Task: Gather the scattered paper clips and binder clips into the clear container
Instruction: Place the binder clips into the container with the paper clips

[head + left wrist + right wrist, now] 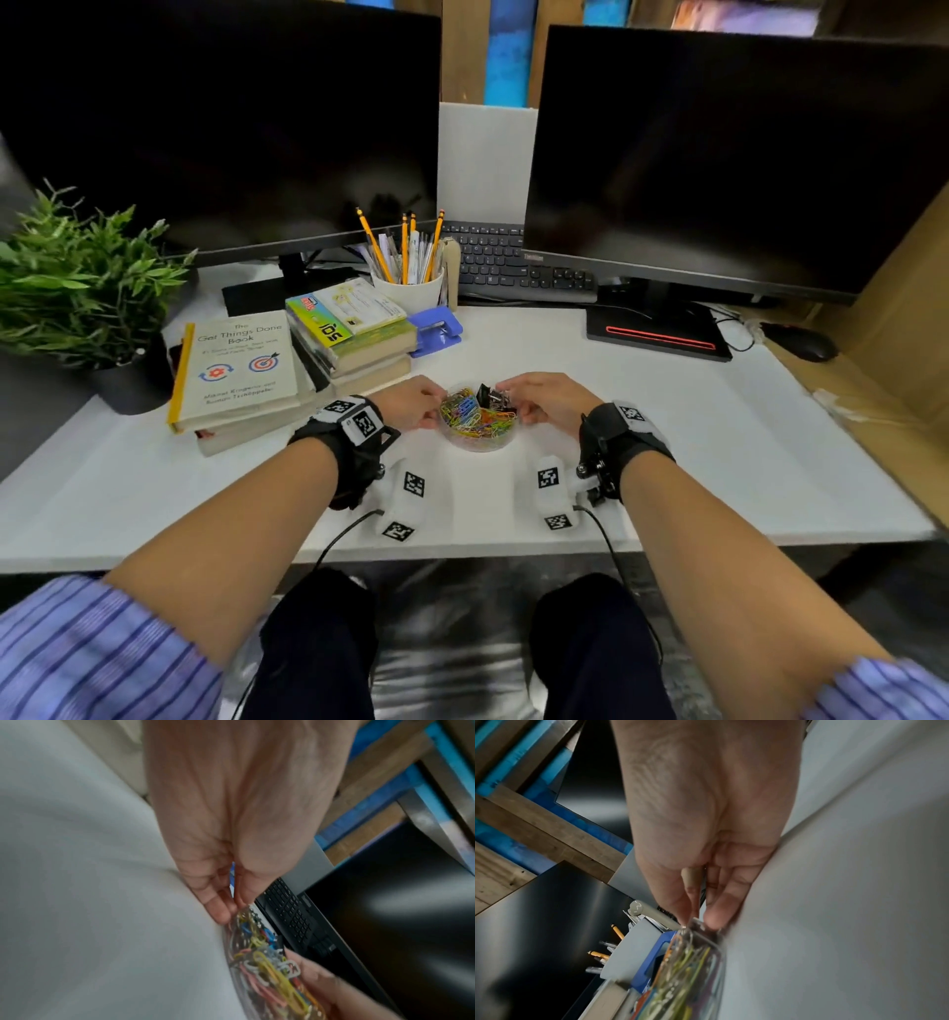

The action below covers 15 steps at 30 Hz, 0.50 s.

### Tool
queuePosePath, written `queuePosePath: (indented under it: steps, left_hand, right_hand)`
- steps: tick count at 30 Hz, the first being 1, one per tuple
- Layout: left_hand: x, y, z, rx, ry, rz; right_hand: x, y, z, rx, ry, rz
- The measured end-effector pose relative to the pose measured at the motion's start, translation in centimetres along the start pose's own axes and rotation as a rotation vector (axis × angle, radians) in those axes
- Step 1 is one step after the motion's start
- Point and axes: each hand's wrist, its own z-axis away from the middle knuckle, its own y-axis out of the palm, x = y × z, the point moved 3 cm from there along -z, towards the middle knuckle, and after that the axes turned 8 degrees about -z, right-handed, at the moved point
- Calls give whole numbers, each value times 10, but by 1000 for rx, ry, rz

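A round clear container (480,444) stands on the white desk (719,437) in front of me, filled with coloured paper clips (475,419) and a few black binder clips (488,395) at its far side. My left hand (426,411) holds its left side and my right hand (524,406) its right side. In the left wrist view, the left hand (232,909) closes thumb and fingers at the container (230,943) rim, beside the paper clips (272,975). In the right wrist view, the right hand (700,921) pinches the container (706,935) wall above the paper clips (680,969).
Stacked books (236,370) and a blue hole punch (436,329) lie left and behind the container. A pencil cup (408,293), keyboard (508,262) and two dark monitors stand further back. A potted plant (77,288) is far left, a mouse (801,342) and cardboard wall (898,334) right.
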Motion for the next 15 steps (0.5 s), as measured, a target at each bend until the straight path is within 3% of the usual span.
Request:
queuePosePath:
  steps: [4, 15]
  left_hand:
    - [10, 4, 7, -83, 45, 77]
    - [12, 13, 14, -141, 31, 27]
  right_hand:
    - [-4, 4, 13, -14, 0, -14]
    - [-3, 11, 31, -74, 9, 21]
